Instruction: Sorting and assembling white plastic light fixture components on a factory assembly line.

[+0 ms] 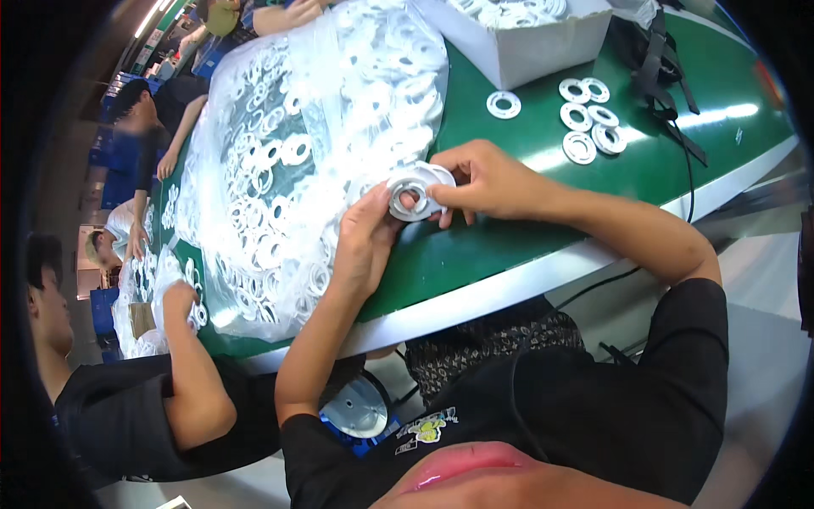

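Above the table's near edge, my left hand (366, 236) grips the side of a white ring-shaped part (397, 204), its fingers bent behind the ring. From the other side my right hand (490, 180) pinches white ring pieces with thumb and fingers. A second white ring (441, 173) seems to overlap behind the first, partly hidden by the right fingers. Fingertips show through the front ring's centre hole. Just beyond my hands lies a large clear plastic bag (331, 102) full of similar white rings.
On the green table (543, 212), a white box (543, 51) of rings stands at the far side. Several loose rings (578, 148) lie to the right, near black straps (657, 76) and a cable. Co-workers sit along the left; one nearby person's hand (178, 299) is among rings.
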Tool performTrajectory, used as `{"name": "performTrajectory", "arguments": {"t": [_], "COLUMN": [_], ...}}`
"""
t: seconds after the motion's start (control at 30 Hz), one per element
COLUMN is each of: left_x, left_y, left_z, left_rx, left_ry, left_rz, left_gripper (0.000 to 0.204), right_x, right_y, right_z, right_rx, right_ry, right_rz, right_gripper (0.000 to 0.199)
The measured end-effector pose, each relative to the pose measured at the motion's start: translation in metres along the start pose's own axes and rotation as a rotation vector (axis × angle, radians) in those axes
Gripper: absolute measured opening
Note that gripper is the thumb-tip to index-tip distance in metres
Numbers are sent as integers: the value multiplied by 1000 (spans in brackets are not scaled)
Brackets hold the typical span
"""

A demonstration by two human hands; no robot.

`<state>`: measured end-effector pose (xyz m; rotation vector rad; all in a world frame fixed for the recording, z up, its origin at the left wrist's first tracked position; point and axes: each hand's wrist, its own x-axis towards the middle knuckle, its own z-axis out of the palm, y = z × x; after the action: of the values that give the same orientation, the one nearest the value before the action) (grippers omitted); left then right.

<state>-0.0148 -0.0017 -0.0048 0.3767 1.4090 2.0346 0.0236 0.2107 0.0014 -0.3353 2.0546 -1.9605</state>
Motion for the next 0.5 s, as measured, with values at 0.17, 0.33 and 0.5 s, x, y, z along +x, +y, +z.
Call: {"name": "performTrajectory", "arguments": {"t": [0.17, 0.33, 0.5], "left_x": [-2, -7, -10], "left_y": [2, 2, 2], "left_z": [2, 9, 14], "left_rx": [92, 379, 345], "left_ry": [-34, -41, 29], "left_rz": [114, 138, 137], "left_gripper": [38, 39, 33], "right_x": [3, 7, 6], "right_y": [2, 9, 7], "right_z": [-7, 0, 3], "right_rx": [-234, -330, -330], "right_ry": [90, 289, 255], "right_rz": [-160, -542, -491], "right_gripper": [22, 29, 30]}}
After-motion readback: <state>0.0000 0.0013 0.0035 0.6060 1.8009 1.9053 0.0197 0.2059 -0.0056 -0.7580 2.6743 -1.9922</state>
